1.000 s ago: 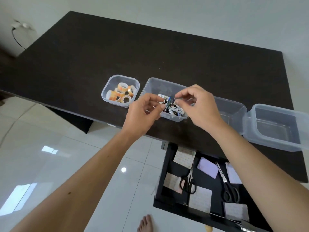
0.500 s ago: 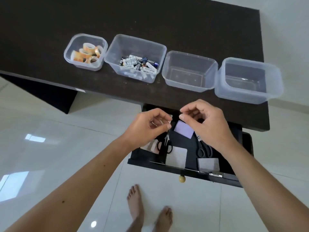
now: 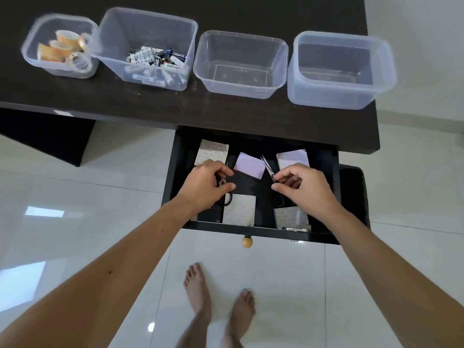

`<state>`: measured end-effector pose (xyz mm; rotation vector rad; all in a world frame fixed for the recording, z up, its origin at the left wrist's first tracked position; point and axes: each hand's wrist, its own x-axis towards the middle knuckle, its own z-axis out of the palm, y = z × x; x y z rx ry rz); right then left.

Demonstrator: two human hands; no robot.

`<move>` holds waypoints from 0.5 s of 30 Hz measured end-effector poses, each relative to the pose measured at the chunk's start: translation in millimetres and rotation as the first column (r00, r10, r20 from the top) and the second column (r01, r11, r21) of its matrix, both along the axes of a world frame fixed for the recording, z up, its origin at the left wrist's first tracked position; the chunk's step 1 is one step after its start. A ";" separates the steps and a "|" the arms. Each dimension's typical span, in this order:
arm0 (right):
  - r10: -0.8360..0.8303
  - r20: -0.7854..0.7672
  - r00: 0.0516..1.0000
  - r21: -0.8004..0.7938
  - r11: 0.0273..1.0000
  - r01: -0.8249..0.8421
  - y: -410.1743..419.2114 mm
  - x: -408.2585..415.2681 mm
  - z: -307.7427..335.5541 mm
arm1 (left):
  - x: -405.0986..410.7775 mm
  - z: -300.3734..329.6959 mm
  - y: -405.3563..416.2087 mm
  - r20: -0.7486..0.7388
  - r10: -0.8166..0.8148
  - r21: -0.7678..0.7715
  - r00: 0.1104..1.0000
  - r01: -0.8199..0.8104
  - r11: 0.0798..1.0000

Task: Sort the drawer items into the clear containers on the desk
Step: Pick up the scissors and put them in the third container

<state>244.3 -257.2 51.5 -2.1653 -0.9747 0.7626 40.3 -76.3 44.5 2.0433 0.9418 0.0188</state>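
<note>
White floor tiles (image 3: 75, 187) lie under a dark counter (image 3: 150, 104) with its drawer (image 3: 251, 233) pulled open.

Four clear containers line the counter: tape rolls (image 3: 62, 49) fill the first, batteries (image 3: 155, 59) the second, while the third container (image 3: 241, 64) and fourth container (image 3: 339, 69) hold nothing. Inside the drawer, the left hand (image 3: 206, 187) curls over one pair of scissors (image 3: 224, 197), the right hand (image 3: 303, 187) pinches at another pair (image 3: 267, 167); firm grip unclear. Paper pads (image 3: 249, 167) lie around them.
</note>
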 end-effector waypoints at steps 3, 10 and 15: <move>0.022 0.082 0.996 -0.056 0.998 -0.017 6.7 3.4 -18.3 | -0.2 -9.9 2.7 -0.101 0.005 0.062 0.995 0.001 0.998; 0.076 0.229 0.970 -0.179 0.983 -0.035 12.7 6.5 -31.9 | -0.7 -13.9 9.4 -0.237 0.081 0.057 0.968 -0.069 0.996; 0.056 0.211 0.976 -0.173 0.985 -0.019 12.2 8.8 -31.5 | -0.5 -16.2 9.5 -0.242 0.067 -0.014 0.968 -0.073 0.997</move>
